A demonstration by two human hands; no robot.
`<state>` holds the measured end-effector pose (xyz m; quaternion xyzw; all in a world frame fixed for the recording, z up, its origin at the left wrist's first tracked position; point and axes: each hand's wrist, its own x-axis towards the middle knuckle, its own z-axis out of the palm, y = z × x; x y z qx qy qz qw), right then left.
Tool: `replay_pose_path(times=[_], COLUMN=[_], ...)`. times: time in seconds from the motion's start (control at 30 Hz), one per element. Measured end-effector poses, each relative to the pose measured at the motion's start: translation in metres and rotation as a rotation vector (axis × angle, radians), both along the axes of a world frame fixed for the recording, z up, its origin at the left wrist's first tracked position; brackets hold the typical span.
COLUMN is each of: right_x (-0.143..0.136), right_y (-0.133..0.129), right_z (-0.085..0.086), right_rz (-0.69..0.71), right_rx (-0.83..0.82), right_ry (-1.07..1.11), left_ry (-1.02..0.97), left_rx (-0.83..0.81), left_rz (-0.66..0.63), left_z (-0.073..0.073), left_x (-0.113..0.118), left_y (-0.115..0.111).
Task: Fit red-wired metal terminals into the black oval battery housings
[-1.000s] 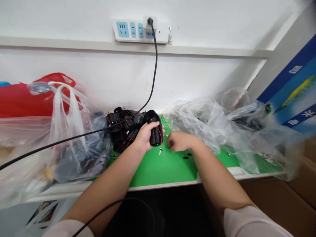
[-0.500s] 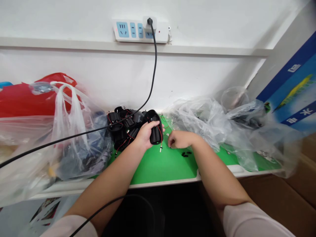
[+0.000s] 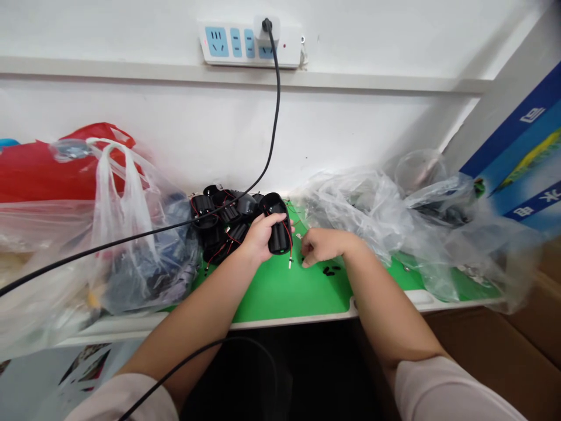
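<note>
My left hand [image 3: 262, 235] is wrapped round a black plastic housing [image 3: 279, 233] that has a rounded, open upper end. A red wire [image 3: 290, 237] runs down its side to a small white tip [image 3: 290, 264] hanging over the green surface. Just to the right, my right hand [image 3: 322, 245] is bent down with fingers pinched close to the green surface. A bit of something dark shows at its fingertips, too small to name. Several small black pieces [image 3: 329, 271] lie right of these fingers. Behind my left hand is a heap of similar black housings [image 3: 218, 225] with red wires.
A black cable [image 3: 277, 117] drops from the power strip [image 3: 232, 44] and crosses in front of the heap. Filled clear plastic bags stand left [image 3: 144, 251] and right [image 3: 363, 204] on the green table [image 3: 289, 298]. A blue printed box [image 3: 521, 158] leans at far right.
The view has shifted slightly. My right hand's fingers have shifted a little at the surface, still pinched. My left hand keeps hold of the black housing.
</note>
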<state>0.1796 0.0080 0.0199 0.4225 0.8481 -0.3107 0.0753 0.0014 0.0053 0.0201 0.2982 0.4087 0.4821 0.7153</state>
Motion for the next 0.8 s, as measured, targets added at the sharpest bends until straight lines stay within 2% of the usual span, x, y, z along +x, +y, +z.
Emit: replay_pose_path(times=[0.2,0.27,0.37,0.43,0.53,0.63,0.8], right_x=[-0.011,-0.012,-0.011,-0.008,-0.001,0.003,-0.001], right_y=[-0.006,-0.007,-0.004,-0.001,0.0,-0.003,-0.008], right_z=[-0.001,-0.002,-0.003,-0.002,0.002,0.009,0.014], right_rz=[0.002,-0.002,-0.116,-0.24,-0.378,-0.375,-0.309], right_rx=[0.088,0.133,0.21,0.173,0.017,-0.099,-0.119], right_ry=[-0.027,0.031,0.232,0.423,0.743,0.962,1.017], left_ry=[0.008,0.008,0.012,0.022,0.035,0.036,0.065], left_rx=[0.033,0.048,0.1,0.128,0.142,0.138,0.151], left_rz=[-0.041,-0.046,-0.067,-0.08,-0.081,-0.083,-0.063], left_z=[-0.006,-0.005,-0.002,0.0,0.0,0.0,0.0], left_x=[-0.001,-0.002,-0.006,-0.009,-0.012,-0.014,-0.012], left_y=[-0.001,-0.002,-0.004,-0.005,-0.005,-0.004,-0.005])
